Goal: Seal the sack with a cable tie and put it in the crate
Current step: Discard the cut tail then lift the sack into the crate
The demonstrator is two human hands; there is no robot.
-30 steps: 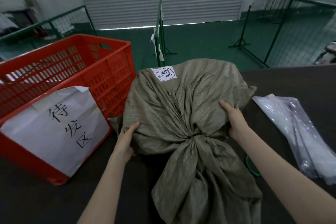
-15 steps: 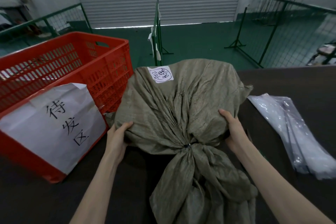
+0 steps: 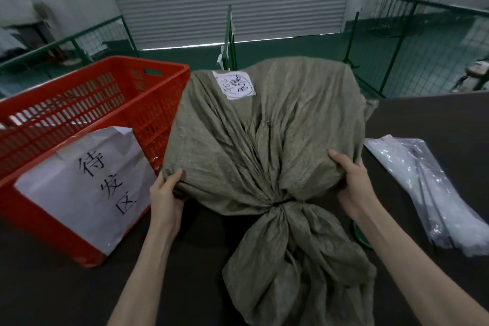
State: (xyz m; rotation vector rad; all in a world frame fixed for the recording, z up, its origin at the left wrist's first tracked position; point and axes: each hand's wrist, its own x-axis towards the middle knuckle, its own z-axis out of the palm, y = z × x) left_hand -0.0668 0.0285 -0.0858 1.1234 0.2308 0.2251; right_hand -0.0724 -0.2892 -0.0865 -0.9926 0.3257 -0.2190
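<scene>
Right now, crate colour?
Red, slotted plastic crate, beside the sack; clearest in the head view.

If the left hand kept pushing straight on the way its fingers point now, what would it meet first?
The left hand points up and to the right, with its thumb already on the sack. Pushing on, it would meet only more of the sack's bulk. The red crate stays off to its left, out of that line.
</scene>
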